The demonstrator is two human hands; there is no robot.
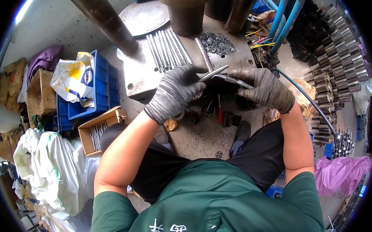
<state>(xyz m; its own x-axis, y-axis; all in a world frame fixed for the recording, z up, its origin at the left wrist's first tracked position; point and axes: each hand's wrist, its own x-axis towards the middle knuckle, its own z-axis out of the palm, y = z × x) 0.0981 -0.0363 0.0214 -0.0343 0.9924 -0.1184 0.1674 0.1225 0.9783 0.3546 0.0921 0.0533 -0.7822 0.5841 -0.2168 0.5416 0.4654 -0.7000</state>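
I log: left hand (174, 90), fingers curled round a smooth silvery rod (215, 72) at the near edge of the machine table (139, 74); right hand (267, 88) clasping a slimmer metal bar (236, 81).

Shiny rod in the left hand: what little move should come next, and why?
Perhaps line the tool up with the rod: the left hand holds the rod, and the right hand has the tool's end close by. Touching or not, I can't tell.

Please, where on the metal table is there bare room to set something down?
At the left front corner of the metal table, left of the silvery rods. A smaller patch lies between the small rings and the right hand. The middle is crowded: rods, rings and the left hand.
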